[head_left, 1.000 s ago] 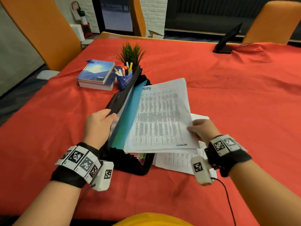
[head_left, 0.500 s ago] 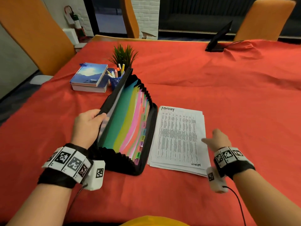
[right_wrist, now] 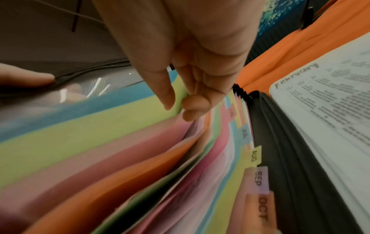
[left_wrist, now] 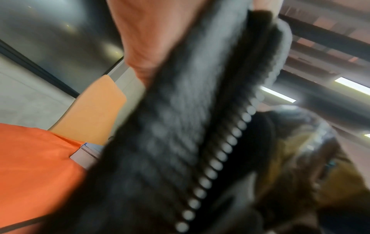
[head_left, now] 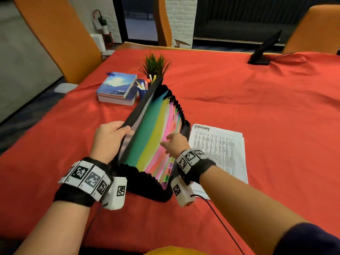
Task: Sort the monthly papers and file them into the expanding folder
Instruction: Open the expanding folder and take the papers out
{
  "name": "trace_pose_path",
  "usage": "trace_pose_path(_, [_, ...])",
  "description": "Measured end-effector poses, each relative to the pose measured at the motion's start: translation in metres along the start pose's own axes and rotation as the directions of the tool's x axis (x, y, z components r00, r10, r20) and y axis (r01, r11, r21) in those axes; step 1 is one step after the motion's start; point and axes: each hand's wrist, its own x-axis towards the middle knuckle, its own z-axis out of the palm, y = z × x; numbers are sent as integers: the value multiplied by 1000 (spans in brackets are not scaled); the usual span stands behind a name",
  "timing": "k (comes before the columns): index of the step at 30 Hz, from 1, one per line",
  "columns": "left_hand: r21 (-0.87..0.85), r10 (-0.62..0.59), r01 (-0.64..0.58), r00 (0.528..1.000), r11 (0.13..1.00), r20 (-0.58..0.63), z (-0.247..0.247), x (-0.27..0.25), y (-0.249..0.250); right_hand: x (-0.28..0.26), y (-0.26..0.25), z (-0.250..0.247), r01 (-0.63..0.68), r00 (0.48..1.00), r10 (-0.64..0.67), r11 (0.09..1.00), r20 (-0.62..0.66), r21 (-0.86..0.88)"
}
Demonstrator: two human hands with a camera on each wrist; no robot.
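My table point(head_left: 257, 111) wears a red cloth; on it lie books point(head_left: 117, 89) upper left, pen cup point(head_left: 143, 92), plant point(head_left: 155, 64), expanding folder point(head_left: 147, 184), papers point(head_left: 220, 144) right of centre.

folder point(head_left: 147, 100): black woven cloth | dividers point(head_left: 147, 142): smooth matt plastic | tablecloth point(head_left: 239, 92): matt red cloth

A red tablecloth point(head_left: 239, 92) covers the table. At about eleven o'clock a blue book point(head_left: 117, 85) lies on a second book, and just beside them stands a blue pen cup point(head_left: 142, 92) with a small green plant point(head_left: 155, 64) behind it. At one o'clock a black tablet point(head_left: 265, 50) leans up, and orange chairs point(head_left: 55, 34) stand around the table.
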Motion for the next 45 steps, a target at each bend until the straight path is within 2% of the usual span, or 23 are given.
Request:
trace_pose_path(4, [-73,-2,4,1000,997,16,-7,-1,-2,7,-9,8,-31,999,32,999,24,-45])
trace_pose_path(8, [-73,22,-20,999,997,28,-5,-3,-1,14,-14,16,-133,987,135,991,89,-25])
trace_pose_path(10, [-77,26,-24,999,997,22,-4,-3,0,16,-12,11,-170,980,166,985,107,26])
trace_pose_path(12, [-70,28,-27,1000,997,15,-4,-1,0,11,-3,-4,-203,978,191,965,85,168])
trace_pose_path(14, [-70,21,-20,1000,997,15,-4,0,0,4,16,-27,-214,977,206,942,59,257])
trace_pose_path(17, [-107,-6,9,1000,994,28,1,-1,1,-16,57,-71,-234,970,241,934,6,271])
trace_pose_path(19, [-137,-32,38,999,990,43,5,-4,-1,-30,94,-98,-282,954,299,921,-22,267])
trace_pose_path(21, [-108,-9,14,999,994,42,7,-5,-3,-39,133,-116,-352,923,380,897,-59,267])
trace_pose_path(25, [-66,-4,6,999,998,37,7,-2,-8,-46,194,-125,-494,838,519,853,-168,169])
trace_pose_path(29, [-43,7,-5,999,999,43,6,-1,-7,-36,220,-115,-529,827,522,848,-211,27])
trace_pose_path(32, [-37,28,-26,999,999,41,6,-2,-3,-39,204,-117,-552,822,502,818,-270,-160])
trace_pose_path(34, [-38,34,-33,998,999,44,5,-1,-3,-43,186,-120,-516,835,408,814,-368,-268])
trace_pose_path(36, [-43,30,-28,998,999,49,4,-2,-1,-43,160,-117,-369,881,245,891,-405,-263])
trace_pose_path(39, [-102,-3,11,997,995,77,8,-4,1,-39,109,-93,-55,957,-2,981,-291,-186])
trace_pose_path(41, [-108,-14,23,996,994,86,8,-5,2,-38,73,-69,101,974,-108,994,-200,-46])
trace_pose_path(43, [-107,-16,27,995,994,101,5,-4,3,-33,45,-44,160,982,-150,984,-113,85])
trace_pose_path(45, [-111,-17,29,994,993,109,-1,-3,5,-24,30,-22,133,991,-129,984,-38,117])
